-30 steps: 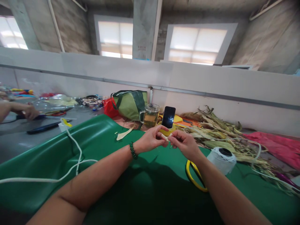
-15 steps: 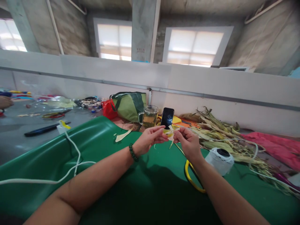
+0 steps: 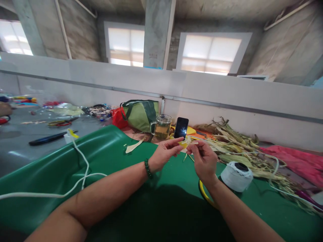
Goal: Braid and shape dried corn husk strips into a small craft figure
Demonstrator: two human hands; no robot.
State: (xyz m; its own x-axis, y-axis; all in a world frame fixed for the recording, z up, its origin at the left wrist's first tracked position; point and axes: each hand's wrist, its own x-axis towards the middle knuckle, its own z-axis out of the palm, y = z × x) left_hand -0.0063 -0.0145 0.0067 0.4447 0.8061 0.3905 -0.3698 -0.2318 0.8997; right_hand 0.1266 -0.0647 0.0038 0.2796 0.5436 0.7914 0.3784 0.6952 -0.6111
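Observation:
My right hand (image 3: 205, 158) pinches a small pale strip of corn husk (image 3: 189, 142) between thumb and fingers, out in front of me above the green mat (image 3: 156, 208). My left hand (image 3: 166, 153), with a green bead bracelet at the wrist, meets it from the other side, its thumb and forefinger closed loosely about the husk's left end. The exact fingertip contact is small and partly hidden. Behind the hands a phone (image 3: 181, 127) leans upright. A loose husk piece (image 3: 135, 146) lies on the mat to the left.
A glass mug (image 3: 163, 127) with amber liquid stands by a green bag (image 3: 141, 116). Dried husks (image 3: 234, 143) pile at right, behind a white thread spool (image 3: 237, 176). A yellow loop (image 3: 207, 195) lies under my right forearm. White cable (image 3: 60, 195) crosses the left side; a person's hand (image 3: 5, 109) shows far left.
My hands have shifted slightly right in view and the left fingers have spread a little. The husk strip stays between the hands; the camera view has moved slightly.

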